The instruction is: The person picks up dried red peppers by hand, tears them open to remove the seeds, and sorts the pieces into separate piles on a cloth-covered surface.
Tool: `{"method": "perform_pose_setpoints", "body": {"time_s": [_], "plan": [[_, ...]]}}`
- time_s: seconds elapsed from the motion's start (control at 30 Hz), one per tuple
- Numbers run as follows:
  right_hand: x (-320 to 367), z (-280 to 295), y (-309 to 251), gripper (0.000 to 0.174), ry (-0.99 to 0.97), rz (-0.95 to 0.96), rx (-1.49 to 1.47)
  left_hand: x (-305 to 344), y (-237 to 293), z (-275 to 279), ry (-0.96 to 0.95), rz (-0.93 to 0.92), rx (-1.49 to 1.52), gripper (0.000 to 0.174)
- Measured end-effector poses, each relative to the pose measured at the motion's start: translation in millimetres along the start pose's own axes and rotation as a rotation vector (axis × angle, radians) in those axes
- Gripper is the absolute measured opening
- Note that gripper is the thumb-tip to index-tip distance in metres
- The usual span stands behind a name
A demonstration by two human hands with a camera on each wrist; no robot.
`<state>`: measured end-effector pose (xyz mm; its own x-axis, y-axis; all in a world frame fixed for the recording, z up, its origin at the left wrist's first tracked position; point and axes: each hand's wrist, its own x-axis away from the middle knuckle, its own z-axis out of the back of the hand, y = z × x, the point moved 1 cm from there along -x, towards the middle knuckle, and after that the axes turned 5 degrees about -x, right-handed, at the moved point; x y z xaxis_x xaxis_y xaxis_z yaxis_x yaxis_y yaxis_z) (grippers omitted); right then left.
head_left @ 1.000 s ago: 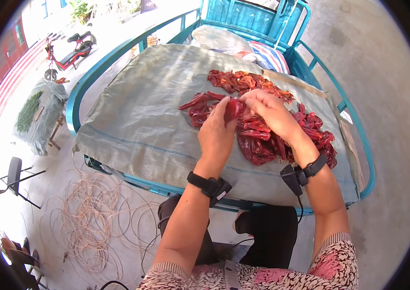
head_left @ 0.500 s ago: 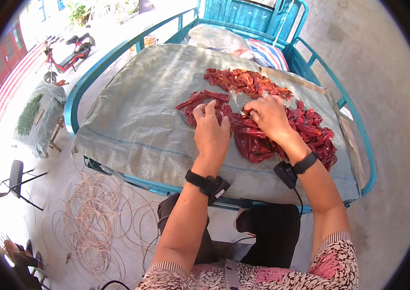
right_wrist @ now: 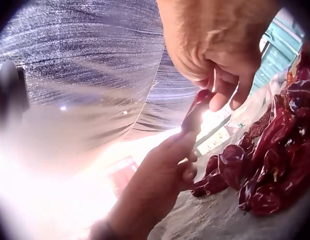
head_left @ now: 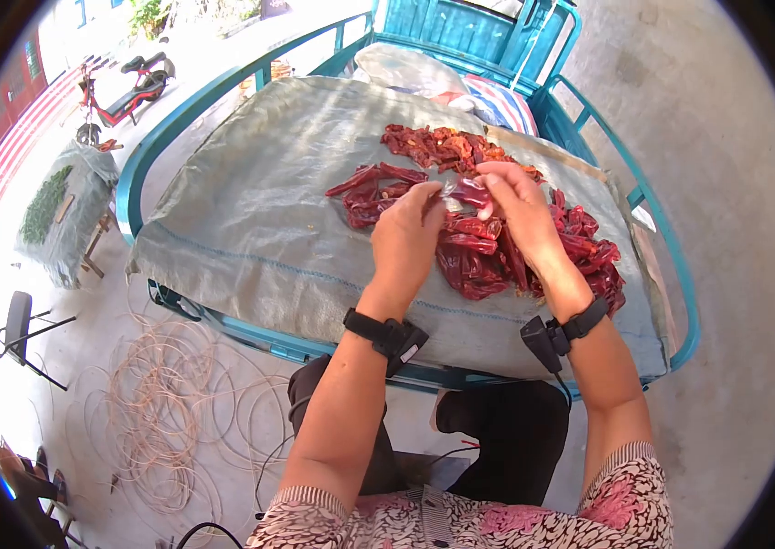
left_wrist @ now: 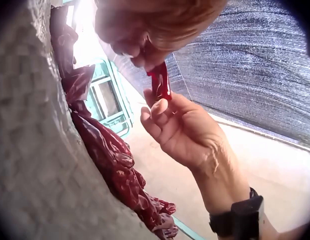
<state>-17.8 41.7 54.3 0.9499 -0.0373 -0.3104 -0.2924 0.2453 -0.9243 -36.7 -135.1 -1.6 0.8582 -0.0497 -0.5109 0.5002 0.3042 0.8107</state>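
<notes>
A glossy dried red chili pepper (head_left: pixel 471 194) is held up between the two hands, above the peppers on the sheet. My left hand (head_left: pixel 406 236) pinches one end of it, its thumb and fingers closed around that end in the right wrist view. At the other end, my right hand (head_left: pixel 526 220) pinches the pepper with thumb and fingertips, as the left wrist view shows. Just beyond the left hand lies a small group of dark red peppers (head_left: pixel 364 195). A larger heap of peppers (head_left: pixel 471 273) spreads below and right of the right hand.
Farther back runs a row of shrivelled, more orange peppers (head_left: pixel 433 145). The grey-green woven sheet (head_left: pixel 250 201) under everything covers a teal cart bed with a side rail (head_left: pixel 154 151). Sacks (head_left: pixel 415 71) sit at its far end. Coiled cord (head_left: pixel 154 412) and a chair (head_left: pixel 20 316) are on the ground left.
Both hands held a pepper, then parted and lowered, the left over the small group and the right over the heap. Now they are together again, raised with a pepper between them.
</notes>
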Motion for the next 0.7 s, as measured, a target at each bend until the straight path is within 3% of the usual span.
{"method": "perform_pose_setpoints", "body": {"time_s": [0.1,0.2,0.3,0.43,0.53,0.63,0.7], "plan": [[-4,20,14,0.022,0.049,-0.026,0.03,-1,-6,3,0.059,0.128,-0.129,0.024],[-1,32,37,0.022,0.056,0.085,0.408,-2,0,9,0.076,0.226,-0.312,0.029],[24,19,8,0.027,-0.043,0.267,1.068,-3,-2,9,0.092,0.268,-0.361,0.033],[38,14,22,0.031,-0.013,0.277,1.218,-4,-4,5,0.134,0.313,-0.424,0.028],[43,12,14,0.033,-0.028,0.174,1.134,-8,-20,3,0.108,0.377,-0.166,0.031],[39,21,23,0.026,-0.01,0.098,0.974,-5,-20,-2,0.21,0.369,-0.224,0.046],[42,19,29,0.022,0.029,0.202,1.01,-2,-9,3,0.155,0.39,-0.175,0.057]]}}
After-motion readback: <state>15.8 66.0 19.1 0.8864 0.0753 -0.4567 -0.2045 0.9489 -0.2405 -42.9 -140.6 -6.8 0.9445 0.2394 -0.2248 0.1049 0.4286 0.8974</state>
